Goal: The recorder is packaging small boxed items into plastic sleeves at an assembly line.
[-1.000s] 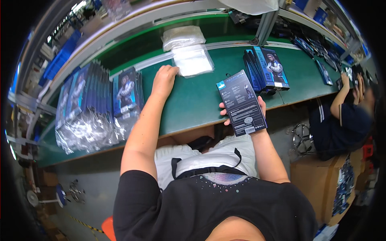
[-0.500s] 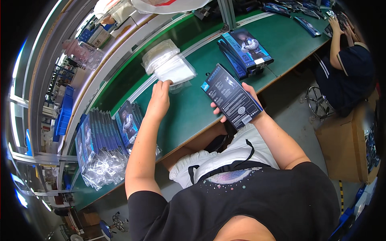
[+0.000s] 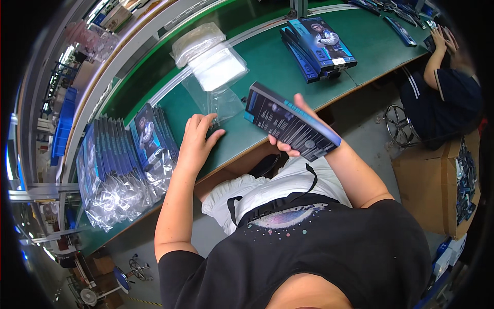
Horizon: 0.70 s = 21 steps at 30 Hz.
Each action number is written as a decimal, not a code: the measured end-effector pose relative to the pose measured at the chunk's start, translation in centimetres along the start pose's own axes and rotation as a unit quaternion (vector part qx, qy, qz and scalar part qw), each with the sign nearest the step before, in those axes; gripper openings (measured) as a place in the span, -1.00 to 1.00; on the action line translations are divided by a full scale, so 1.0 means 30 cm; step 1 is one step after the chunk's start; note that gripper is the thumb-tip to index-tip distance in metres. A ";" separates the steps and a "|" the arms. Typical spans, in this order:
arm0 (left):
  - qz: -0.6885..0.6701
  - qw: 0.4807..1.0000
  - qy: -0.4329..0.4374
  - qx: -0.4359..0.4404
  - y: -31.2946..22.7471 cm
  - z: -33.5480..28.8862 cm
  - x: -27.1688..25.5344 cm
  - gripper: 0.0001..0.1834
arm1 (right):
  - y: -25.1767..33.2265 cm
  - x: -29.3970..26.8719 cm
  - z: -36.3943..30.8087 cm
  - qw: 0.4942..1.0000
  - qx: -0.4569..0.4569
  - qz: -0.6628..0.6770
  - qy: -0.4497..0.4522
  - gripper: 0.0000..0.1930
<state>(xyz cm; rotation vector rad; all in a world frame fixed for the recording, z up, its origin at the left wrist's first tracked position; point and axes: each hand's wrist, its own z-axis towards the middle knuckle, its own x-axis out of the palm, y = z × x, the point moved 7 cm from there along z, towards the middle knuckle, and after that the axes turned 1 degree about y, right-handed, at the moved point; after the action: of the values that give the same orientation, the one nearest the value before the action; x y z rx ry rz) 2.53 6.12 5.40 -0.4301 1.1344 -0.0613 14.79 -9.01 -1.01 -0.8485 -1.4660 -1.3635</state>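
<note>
My right hand grips a flat, dark blue retail box by its long edges, holding it tilted above the table's front edge. The box's printed back faces up. My left hand is at the table with its thumb spread from its fingers. Its fingertips touch the near edge of a clear plastic bag, which sticks out from a stack of bags. To the left, several similar boxes in clear bags stand in a row, with loose plastic at their near ends.
Unbagged boxes are stacked on the green table beyond my right hand. At the far right another person's hands handle an item. A large carton and a stool stand on the floor there. A metal rail edges the table's back.
My left hand has drawn a clear bag toward me from the stack, and its thumb has spread. In my right hand the box has tilted, showing more of its side. The view has shifted slightly.
</note>
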 end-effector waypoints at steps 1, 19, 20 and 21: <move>-0.003 1.000 -0.002 -0.005 0.013 -0.003 0.000 -0.76 | -0.022 -0.014 -0.001 0.999 0.019 -0.011 -0.045 -0.31; -0.378 0.873 -0.059 -0.303 0.187 -0.057 -0.061 -0.81 | -0.042 -0.026 0.224 0.974 -0.001 -0.190 -0.121 -0.31; -0.377 0.875 -0.058 -0.299 0.189 -0.057 -0.076 -0.81 | -0.031 -0.024 0.235 0.975 -0.004 -0.199 -0.100 -0.31; -0.354 0.884 -0.039 -0.303 0.192 -0.060 -0.085 -0.82 | -0.021 -0.024 0.231 0.975 -0.008 -0.200 -0.100 -0.31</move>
<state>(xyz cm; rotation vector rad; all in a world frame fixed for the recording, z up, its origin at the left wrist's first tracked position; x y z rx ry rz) -1.13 11.51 4.87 -1.3887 0.8452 -0.3305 13.24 -2.22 -1.57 -0.7419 -1.8586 -1.6218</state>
